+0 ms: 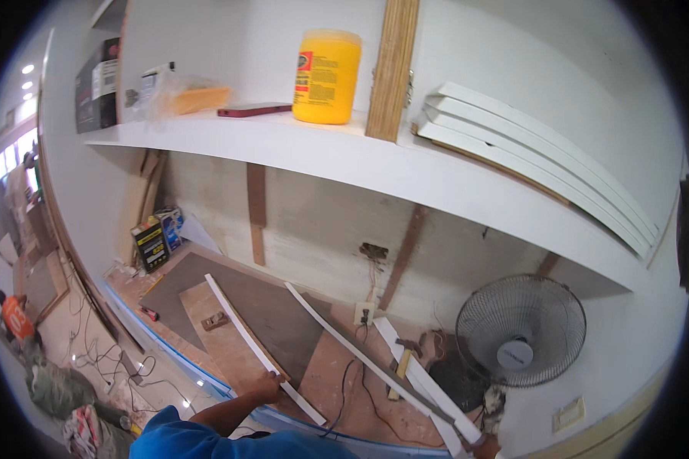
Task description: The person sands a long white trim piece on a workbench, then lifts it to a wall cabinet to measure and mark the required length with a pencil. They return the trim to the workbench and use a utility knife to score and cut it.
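White strip 1 (241,328) lies aslant on the counter (321,390), far end toward the back edge, near end at the blue-lined front edge. Left hand (266,387) pinches it toward its near end. Right hand (487,444) is by the front right corner, at the near ends of white strip 2 (335,330) and a wider white board (429,384); its grip is partly hidden, so I cannot tell whether it is closed, or on which piece.

Risks, as judged:
(a) Strip 1 is long and thin, held toward one end. A twist at the wrist would probably swing its far end wide; the wooden block (214,320) just left of it could be knocked toward the front edge.
(b) The hammer (404,366) lies near the right end, its handle apparently passing beneath strip 2. Lifting or pulling that strip could drag the hammer or scuff the white face.
(c) A dark cable (347,386) loops between strips 1 and 2 to the front edge; a sliding end could snag it and tug at the wall socket (365,313).
(d) The fan (520,330) stands at the back right corner. If the board is raised and turned right, its end could strike the guard.
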`<state>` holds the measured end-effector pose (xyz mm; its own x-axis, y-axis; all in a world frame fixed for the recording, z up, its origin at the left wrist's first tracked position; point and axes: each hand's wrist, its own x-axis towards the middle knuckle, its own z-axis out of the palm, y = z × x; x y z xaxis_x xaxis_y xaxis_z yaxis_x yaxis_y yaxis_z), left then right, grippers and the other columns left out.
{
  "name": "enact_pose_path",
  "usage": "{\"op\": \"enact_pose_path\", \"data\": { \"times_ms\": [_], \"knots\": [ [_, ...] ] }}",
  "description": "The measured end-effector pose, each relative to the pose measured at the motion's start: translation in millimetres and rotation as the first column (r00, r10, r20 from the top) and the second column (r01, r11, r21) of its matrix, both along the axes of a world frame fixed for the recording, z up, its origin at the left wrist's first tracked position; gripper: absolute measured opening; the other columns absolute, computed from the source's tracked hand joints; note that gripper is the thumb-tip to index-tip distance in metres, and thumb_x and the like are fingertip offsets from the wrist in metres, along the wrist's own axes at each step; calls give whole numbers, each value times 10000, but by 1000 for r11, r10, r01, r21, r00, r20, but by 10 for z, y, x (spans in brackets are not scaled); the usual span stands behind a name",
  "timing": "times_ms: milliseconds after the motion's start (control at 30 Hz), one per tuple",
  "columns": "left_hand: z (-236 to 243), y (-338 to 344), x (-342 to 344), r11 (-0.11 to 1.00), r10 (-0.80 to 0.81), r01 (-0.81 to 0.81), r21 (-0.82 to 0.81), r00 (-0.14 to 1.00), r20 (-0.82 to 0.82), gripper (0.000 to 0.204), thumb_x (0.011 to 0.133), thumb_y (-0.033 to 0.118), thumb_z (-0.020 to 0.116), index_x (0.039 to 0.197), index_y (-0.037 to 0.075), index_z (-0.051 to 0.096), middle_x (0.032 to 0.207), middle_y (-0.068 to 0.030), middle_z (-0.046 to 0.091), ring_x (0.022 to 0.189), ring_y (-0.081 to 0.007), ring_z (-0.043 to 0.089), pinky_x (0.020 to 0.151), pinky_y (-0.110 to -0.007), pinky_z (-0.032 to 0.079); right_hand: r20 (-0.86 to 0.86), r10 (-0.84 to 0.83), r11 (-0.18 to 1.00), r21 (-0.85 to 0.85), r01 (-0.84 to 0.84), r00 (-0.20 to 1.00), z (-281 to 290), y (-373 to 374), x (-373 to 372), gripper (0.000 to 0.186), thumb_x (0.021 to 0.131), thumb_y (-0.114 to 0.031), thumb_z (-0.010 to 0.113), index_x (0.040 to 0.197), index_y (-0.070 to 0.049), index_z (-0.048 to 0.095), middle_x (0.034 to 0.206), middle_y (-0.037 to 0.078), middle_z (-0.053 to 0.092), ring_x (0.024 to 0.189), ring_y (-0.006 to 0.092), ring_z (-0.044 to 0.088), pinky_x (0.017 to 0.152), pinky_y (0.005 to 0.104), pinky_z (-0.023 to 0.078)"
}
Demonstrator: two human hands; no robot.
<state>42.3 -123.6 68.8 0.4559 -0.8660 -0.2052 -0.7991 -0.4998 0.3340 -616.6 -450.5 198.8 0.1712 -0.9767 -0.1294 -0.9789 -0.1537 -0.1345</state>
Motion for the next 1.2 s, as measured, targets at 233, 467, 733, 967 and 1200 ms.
{"op": "enact_pose_path", "data": {
  "times_ms": [233, 467, 733, 967, 1200],
  "knots": [
    [-537, -264, 135, 971, -151, 142, -194, 988, -32, 624, 856, 283, 768, 1442, 151, 598, 1233, -259, 678, 1184, -446, 628, 1035, -558, 509, -176, -238, 963, -173, 208, 955, -591, -415, -994, 710, 801, -287, 763, 1475, -137, 602, 1577, 198, 503, 1508, 386, 400, 1238, 663, 224],
    [-572, -326, 415, 934, -240, 177, -311, 954, -178, 336, 813, 127, 769, 1092, -40, 685, 860, -211, 650, 849, -350, 618, 801, -481, 512, -297, -157, 988, -59, 146, 942, -348, -745, -585, 551, 796, -188, 700, 1341, -133, 633, 1385, 158, 677, 1289, 396, 636, 1061, 688, 443],
    [-21, -298, 80, 955, -256, 208, -210, 939, -230, 560, 857, 121, 791, 1351, -5, 557, 1017, -141, 583, 905, -266, 571, 842, -430, 511, 347, -136, 949, 314, 21, 928, -895, -722, 2, 605, 769, -403, 890, 1257, -80, 734, 1193, 130, 774, 1156, 292, 698, 1023, 423, 492],
    [-136, -225, 262, 979, -138, 94, -181, 959, -249, 533, 855, 116, 817, 1297, -33, 560, 1071, -181, 612, 935, -293, 628, 853, -437, 539, 439, -21, 947, 297, -123, 898, -994, -1394, 1306, 423, 900, -399, 805, 1069, -12, 798, 967, 135, 772, 906, 257, 691, 848, 422, 525],
    [86, -296, 93, 993, 74, -107, -45, 881, -466, 404, 903, 147, 787, 1239, -32, 651, 966, -162, 697, 868, -242, 673, 807, -377, 546, 421, 108, 895, 354, -273, 900, -390, -1735, 1318, 446, 875, -423, 825, 1026, -5, 788, 964, 138, 772, 914, 251, 688, 861, 417, 525]
  ]
}}
